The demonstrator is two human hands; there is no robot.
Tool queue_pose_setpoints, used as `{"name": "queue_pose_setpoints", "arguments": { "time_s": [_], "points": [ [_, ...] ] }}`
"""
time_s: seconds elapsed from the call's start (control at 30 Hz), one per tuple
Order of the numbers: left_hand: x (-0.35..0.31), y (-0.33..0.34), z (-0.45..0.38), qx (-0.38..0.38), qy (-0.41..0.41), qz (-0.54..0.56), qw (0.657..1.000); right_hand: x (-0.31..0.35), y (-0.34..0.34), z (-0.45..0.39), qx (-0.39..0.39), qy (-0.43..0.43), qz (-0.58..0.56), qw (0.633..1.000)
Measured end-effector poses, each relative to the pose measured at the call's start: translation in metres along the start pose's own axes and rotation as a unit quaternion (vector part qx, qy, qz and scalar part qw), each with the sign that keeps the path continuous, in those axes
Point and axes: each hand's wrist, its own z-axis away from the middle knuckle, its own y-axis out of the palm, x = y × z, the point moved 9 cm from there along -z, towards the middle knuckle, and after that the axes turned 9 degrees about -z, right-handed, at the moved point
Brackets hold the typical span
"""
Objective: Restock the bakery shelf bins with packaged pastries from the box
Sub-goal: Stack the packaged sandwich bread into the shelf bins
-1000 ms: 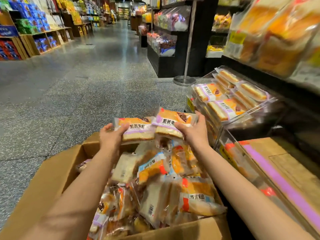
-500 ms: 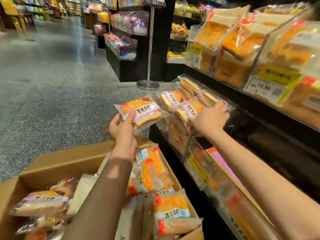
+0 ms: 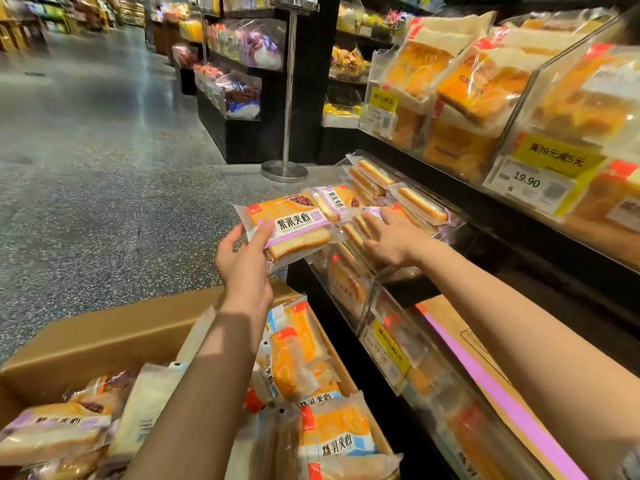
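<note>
Just left of the clear shelf bin [image 3: 349,289], the left hand [image 3: 242,252] grips a purple-banded pastry pack [image 3: 289,226] above the cardboard box [image 3: 114,337], while the right hand [image 3: 391,233] lies with straight, spread fingers on the packs inside the bin.

Black shelf [image 3: 540,216] runs along the right side. Clear shelf bin [image 3: 349,289] sits on its lower tier, packed with wrapped pastries [image 3: 420,204] directly under the right hand [image 3: 391,237]. Upper tier, above that hand: larger bread packs [image 3: 478,88] behind price tags [image 3: 530,183]. Speckled floor [image 3: 104,174] beyond the left hand [image 3: 242,258]; cardboard box [image 3: 114,337] below it.
</note>
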Motion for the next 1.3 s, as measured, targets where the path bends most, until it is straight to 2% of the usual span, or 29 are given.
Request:
{"name": "queue_pose_setpoints", "arguments": {
  "time_s": [0.23, 0.37, 0.43, 0.53, 0.63, 0.73, 0.8, 0.93, 1.03, 1.1, 1.17, 1.23, 1.3],
  "points": [
    [0.001, 0.000, -0.004, 0.046, -0.024, -0.030, 0.998, -0.009, -0.004, 0.005, 0.028, -0.042, 0.007, 0.999],
    [0.004, 0.002, -0.008, 0.058, -0.033, -0.041, 0.997, -0.007, -0.008, 0.011, -0.002, -0.081, 0.040, 0.996],
    [0.006, 0.003, -0.012, 0.067, -0.035, -0.054, 0.996, 0.000, -0.013, 0.017, -0.034, -0.090, 0.019, 0.995],
    [0.008, 0.004, -0.016, 0.070, -0.038, -0.064, 0.995, 0.037, -0.035, 0.040, -0.127, -0.190, -0.053, 0.972],
    [0.008, 0.010, -0.018, 0.080, -0.026, -0.091, 0.992, 0.092, -0.037, 0.062, -0.129, -0.335, -0.033, 0.933],
    [0.007, 0.022, -0.016, 0.121, -0.016, -0.093, 0.988, 0.116, -0.027, 0.047, -0.125, -0.366, 0.047, 0.921],
    [0.006, 0.029, -0.014, 0.142, -0.018, -0.091, 0.985, 0.122, -0.025, 0.034, -0.117, -0.371, 0.049, 0.920],
    [0.014, 0.042, -0.014, 0.193, -0.058, -0.039, 0.979, 0.113, -0.031, 0.003, -0.056, -0.312, -0.020, 0.948],
    [0.023, 0.042, -0.023, 0.174, -0.068, -0.019, 0.982, 0.091, -0.055, -0.031, -0.120, -0.213, -0.048, 0.968],
    [0.031, 0.040, -0.026, 0.159, -0.061, -0.042, 0.985, 0.068, -0.075, -0.056, -0.192, -0.098, -0.091, 0.972],
    [0.040, 0.038, -0.028, 0.148, -0.063, -0.062, 0.985, 0.050, -0.085, -0.079, -0.224, 0.001, -0.067, 0.972],
    [0.046, 0.035, -0.033, 0.137, -0.067, -0.061, 0.986, 0.046, -0.072, -0.104, -0.164, 0.047, 0.013, 0.985],
    [0.050, 0.033, -0.039, 0.129, -0.067, -0.048, 0.988, 0.051, -0.047, -0.123, -0.101, 0.031, 0.054, 0.993]
  ]
}}
